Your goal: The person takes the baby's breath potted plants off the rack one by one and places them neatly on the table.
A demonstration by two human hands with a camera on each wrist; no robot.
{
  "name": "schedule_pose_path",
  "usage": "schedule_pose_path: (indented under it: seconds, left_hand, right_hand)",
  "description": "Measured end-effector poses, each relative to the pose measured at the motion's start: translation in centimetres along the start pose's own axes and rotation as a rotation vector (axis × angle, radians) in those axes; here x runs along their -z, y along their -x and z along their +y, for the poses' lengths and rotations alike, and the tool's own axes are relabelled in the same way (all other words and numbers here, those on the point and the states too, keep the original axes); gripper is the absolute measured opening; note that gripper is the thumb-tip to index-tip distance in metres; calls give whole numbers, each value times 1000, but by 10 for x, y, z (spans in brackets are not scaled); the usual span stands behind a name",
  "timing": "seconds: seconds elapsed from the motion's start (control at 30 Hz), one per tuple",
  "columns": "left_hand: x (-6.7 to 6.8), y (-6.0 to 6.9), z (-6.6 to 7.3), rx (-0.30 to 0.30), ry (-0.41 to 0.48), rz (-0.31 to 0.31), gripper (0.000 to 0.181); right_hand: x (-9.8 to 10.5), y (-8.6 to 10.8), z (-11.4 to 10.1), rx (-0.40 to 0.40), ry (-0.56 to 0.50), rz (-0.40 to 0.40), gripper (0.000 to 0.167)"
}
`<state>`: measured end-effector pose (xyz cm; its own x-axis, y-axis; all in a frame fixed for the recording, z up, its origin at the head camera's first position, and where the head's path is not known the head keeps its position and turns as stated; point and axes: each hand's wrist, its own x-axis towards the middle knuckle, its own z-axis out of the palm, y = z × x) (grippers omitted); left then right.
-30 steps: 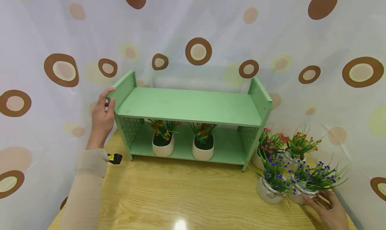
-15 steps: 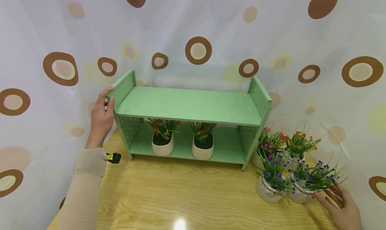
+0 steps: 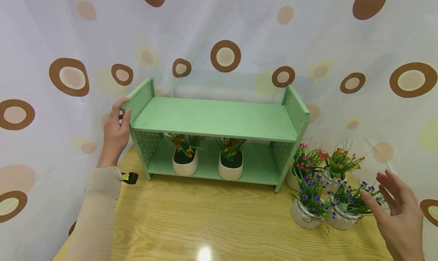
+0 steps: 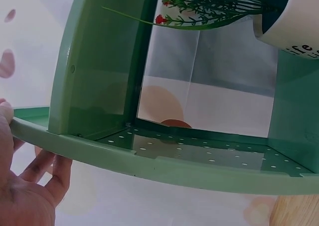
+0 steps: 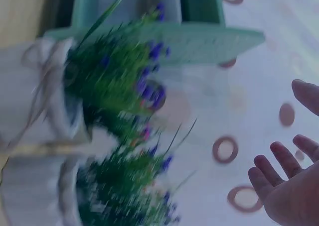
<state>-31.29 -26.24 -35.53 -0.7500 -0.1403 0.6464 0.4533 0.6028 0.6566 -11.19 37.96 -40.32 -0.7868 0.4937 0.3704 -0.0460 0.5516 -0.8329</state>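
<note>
My left hand [image 3: 116,133] grips the upper front corner of the left side panel of a green two-tier shelf [image 3: 212,118]. In the left wrist view, thumb and fingers of that hand [image 4: 35,181] lie on either side of the panel's edge. My right hand [image 3: 398,211] is in the air, fingers spread and holding nothing. It is nearest a white pot of purple artificial flowers [image 3: 343,217], overlapping its foliage in the head view. Beside that pot stands another white pot of purple flowers [image 3: 306,215], with twine tied round it.
Two white pots with red flowers, a left one [image 3: 184,166] and a right one [image 3: 230,169], stand on the lower tier. Behind the purple flowers are pink flowers [image 3: 304,164] and red flowers [image 3: 342,162]. A black object [image 3: 130,178] lies on the wooden table [image 3: 205,215]. A dotted curtain [image 3: 219,17] hangs behind.
My right hand has come away from the right purple flower pot, moving up and to the right. The left hand keeps its hold on the shelf.
</note>
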Motion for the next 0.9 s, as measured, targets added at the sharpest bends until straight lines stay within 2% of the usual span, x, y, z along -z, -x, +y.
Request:
schedule_pose_path:
  seconds: [0.17, 0.23, 0.3, 0.4, 0.53, 0.6, 0.7, 0.9]
  left_hand:
    - [0, -1, -1, -1, 6, 0, 41]
    - [0, -1, -1, 3, 8, -1, 41]
    - [0, -1, -1, 9, 8, -4, 41]
    - [0, -1, -1, 18, 8, -9, 41]
    - [-1, -1, 0, 32, -2, -8, 41]
    - [-2, -1, 0, 36, -2, -9, 41]
    - [-2, 0, 0, 36, 3, -11, 42]
    - [-1, 0, 0, 30, 10, 0, 41]
  right_hand:
    - [-27, 1, -37, 184, -235, -112, 79]
    - [-42, 3, -47, 225, -345, -177, 78]
    - [-59, 7, -54, 254, -401, -239, 76]
    - [-84, 13, -64, 268, -450, -305, 73]
    - [-120, 19, -71, 299, -413, -389, 70]
    - [-138, 22, -71, 297, -410, -439, 70]
    - [-165, 27, -67, 248, -423, -512, 70]
    - [-222, 30, -51, 67, -461, -603, 78]
